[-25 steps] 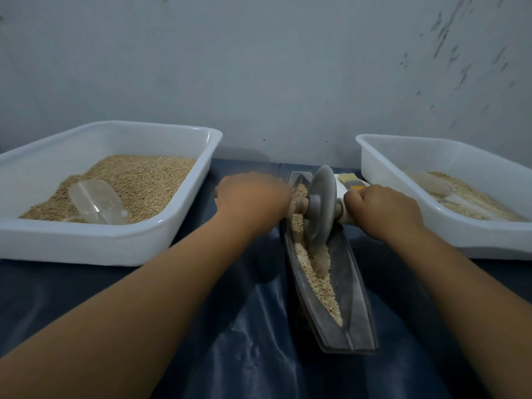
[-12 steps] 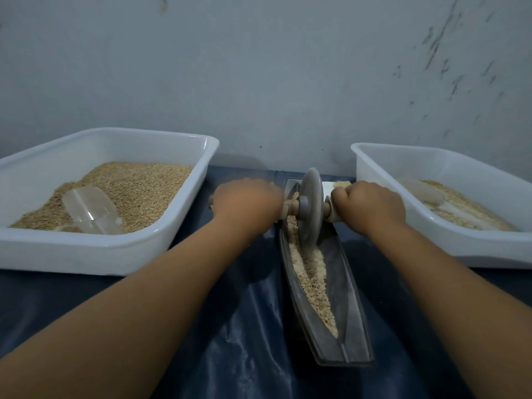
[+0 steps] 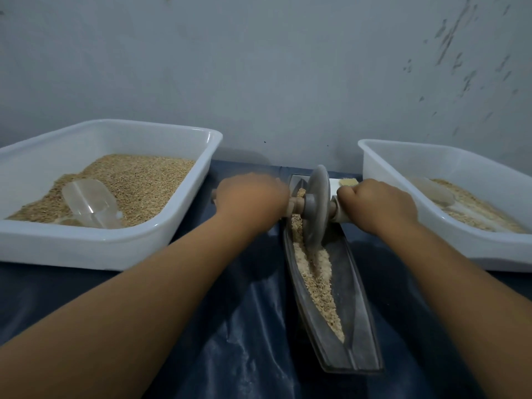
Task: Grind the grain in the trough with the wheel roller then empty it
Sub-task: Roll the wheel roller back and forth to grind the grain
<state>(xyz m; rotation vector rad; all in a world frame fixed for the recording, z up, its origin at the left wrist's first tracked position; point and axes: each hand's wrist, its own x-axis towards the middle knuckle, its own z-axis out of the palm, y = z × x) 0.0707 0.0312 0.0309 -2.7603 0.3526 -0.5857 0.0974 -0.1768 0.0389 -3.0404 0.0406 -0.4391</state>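
left hand (image 3: 252, 198): fingers curled round the wooden axle handle on the left side of the wheel roller (image 3: 316, 207); knuckles up, slightly blurred.
right hand (image 3: 377, 204): fist closed on the axle handle on the right side of the wheel, thumb end close to the disc.
wheel roller: grey disc standing upright on edge in the far half of the trough (image 3: 357, 306), its lower rim down in the grain (image 3: 318, 272); axle crosses the trough from side to side.
trough: long, narrow, dark, boat-shaped; lies on the blue cloth (image 3: 253, 326) between the two tubs, running from the wall toward the camera, near end angled a bit right.
grain: strip along the trough bottom, piled more on the left wall; paler, finer patch just in front of the wheel; near end of trough bare.
left tub (image 3: 109, 249): white plastic, holds a heap of whole grain with a clear scoop (image 3: 89, 201) lying on it.
right tub (image 3: 431, 234): white plastic, thin layer of paler grain and a second scoop (image 3: 434, 191), faint.
brush (image 3: 348, 182): pale bristles just behind the right hand, beside the trough's far end; mostly hidden.
wall (image 3: 259, 67): grey, scuff marks upper right.
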